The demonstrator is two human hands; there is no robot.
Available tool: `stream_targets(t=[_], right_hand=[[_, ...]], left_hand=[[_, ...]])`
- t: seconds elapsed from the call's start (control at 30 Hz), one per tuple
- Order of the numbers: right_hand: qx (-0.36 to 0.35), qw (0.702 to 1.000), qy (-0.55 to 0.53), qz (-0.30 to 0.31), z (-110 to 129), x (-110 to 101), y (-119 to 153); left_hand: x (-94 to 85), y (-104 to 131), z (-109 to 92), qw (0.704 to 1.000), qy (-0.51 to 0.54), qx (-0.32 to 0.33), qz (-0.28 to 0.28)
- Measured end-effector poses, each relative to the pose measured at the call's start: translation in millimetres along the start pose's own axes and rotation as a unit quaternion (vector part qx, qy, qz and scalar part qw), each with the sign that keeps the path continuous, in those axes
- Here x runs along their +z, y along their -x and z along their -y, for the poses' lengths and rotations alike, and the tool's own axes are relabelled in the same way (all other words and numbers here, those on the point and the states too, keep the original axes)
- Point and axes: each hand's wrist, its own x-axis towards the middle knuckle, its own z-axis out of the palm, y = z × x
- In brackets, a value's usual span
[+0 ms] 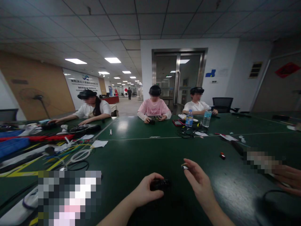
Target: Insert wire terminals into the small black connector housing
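Note:
Low over the green table, my left hand (148, 190) is wrapped round a small black object (162, 184); its kind cannot be made out. To the right and slightly farther off, my right hand (197, 179) pinches a tiny pale, shiny piece (184, 167) between thumb and fingertips. That piece is too small to name. A gap of bare table surface lies between the two hands, so the two things are apart.
Tangled white cables (78, 157) and a blue tray (14, 147) lie at the left. Two water bottles (189, 118) stand across the table. A small red item (222, 155) lies right of my hands. Another person's hand (288, 175) is at the right edge; several people sit opposite.

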Motion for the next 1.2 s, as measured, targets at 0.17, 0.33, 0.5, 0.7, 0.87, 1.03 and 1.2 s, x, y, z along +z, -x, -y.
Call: stream_targets(t=[0.17, 0.33, 0.5, 0.7, 0.87, 1.03, 1.2], right_hand=[[0.025, 0.988, 0.069, 0.136, 6, 15, 9], [0.017, 0.972, 0.1, 0.21, 9, 26, 15], [0.029, 0.967, 0.097, 0.234, 4, 27, 15], [0.011, 0.973, 0.07, 0.221, 7, 27, 14], [0.018, 0.973, 0.072, 0.22, 5, 28, 15], [0.028, 0.969, 0.086, 0.229, 6, 30, 17], [0.037, 0.967, 0.074, 0.241, 8, 28, 16]], left_hand=[[0.2, -1, 1, 1.0, -0.001, 0.016, -0.007], [1.5, -2, -1, 0.999, -0.008, 0.026, -0.017], [3.4, -2, -3, 0.999, -0.025, 0.012, -0.028], [3.1, -2, -5, 0.999, -0.028, 0.008, -0.027], [3.3, -3, -1, 0.999, -0.019, 0.009, -0.025], [3.0, -4, 5, 0.999, -0.031, 0.023, -0.03], [2.4, -3, 2, 0.998, -0.044, 0.024, -0.034]])
